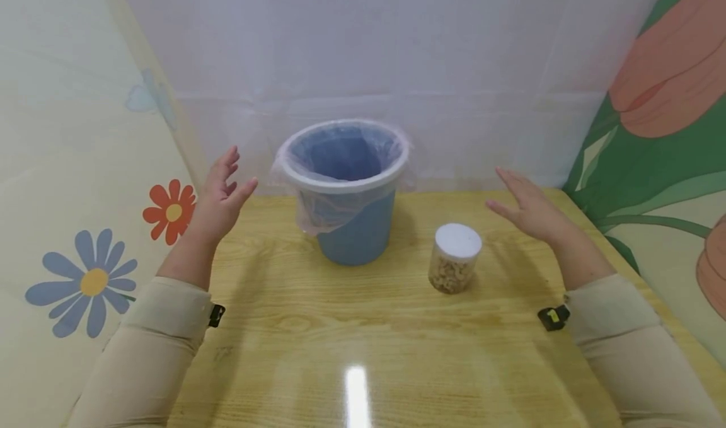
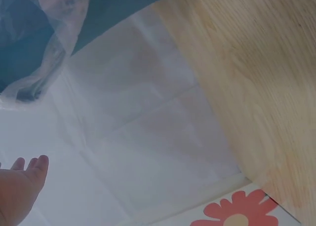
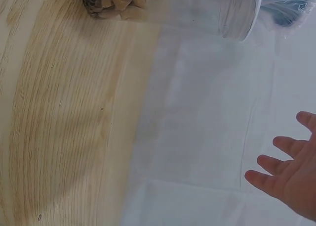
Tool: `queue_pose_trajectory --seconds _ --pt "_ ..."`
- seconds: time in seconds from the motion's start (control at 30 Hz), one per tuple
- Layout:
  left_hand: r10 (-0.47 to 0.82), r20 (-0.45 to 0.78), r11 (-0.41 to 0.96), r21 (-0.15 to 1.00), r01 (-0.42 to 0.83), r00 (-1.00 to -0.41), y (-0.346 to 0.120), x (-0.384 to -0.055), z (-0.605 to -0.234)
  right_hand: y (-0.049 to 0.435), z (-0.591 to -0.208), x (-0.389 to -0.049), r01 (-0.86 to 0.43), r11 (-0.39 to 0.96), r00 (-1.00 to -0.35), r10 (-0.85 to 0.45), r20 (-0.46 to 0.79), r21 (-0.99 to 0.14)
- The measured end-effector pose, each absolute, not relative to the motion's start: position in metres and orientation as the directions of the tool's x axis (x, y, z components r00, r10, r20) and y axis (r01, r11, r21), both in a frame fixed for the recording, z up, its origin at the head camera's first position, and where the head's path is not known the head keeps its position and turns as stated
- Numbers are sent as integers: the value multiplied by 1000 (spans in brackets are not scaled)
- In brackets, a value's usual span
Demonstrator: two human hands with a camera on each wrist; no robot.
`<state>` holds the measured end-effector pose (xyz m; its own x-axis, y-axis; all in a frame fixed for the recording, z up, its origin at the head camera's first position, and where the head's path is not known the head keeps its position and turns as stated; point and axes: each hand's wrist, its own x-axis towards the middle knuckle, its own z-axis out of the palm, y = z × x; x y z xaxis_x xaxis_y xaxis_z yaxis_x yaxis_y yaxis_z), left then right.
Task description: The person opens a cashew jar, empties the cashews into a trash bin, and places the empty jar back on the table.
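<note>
Both hands are held up over the table, apart from everything. To the left of a blue trash bin [image 1: 357,232] is my left hand [image 1: 221,195], its fingers loosely extended and holding nothing. A thin clear plastic bag [image 1: 326,210] lines the bin and folds down over its white rim. My right hand [image 1: 530,207] has straight fingers and thumb spread apart, above and to the right of a clear jar [image 1: 452,267] with a white lid [image 1: 458,241]. Pale brown curved pieces that look like nuts [image 3: 123,1] fill the jar's lower part. The jar stands upright, in front and right of the bin.
The wood-grain table [image 1: 317,327] carries the bin near its back edge. Behind it hangs a white sheet [image 1: 454,56]. Flower-printed panels stand at the left [image 1: 62,150] and right [image 1: 669,157], close beside the forearms.
</note>
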<state>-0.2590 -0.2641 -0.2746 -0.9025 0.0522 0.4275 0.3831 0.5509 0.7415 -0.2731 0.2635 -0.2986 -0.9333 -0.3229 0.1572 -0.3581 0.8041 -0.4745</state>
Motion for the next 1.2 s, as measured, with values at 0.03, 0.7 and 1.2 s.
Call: queue_pose_trajectory --seconds 0.03,0.7,1.2 --pt "39 429 534 754 382 -902 -263 -259 -274 263 -298 -273 -363 797 -931 -327 160 -483" --pt "45 525 327 796 510 -850 -236 -243 -265 262 -298 -264 -368 742 -928 -335 166 -561" --pt "113 578 110 801 588 -808 -210 -219 -261 268 -306 -262 -358 630 -926 -335 175 -689"
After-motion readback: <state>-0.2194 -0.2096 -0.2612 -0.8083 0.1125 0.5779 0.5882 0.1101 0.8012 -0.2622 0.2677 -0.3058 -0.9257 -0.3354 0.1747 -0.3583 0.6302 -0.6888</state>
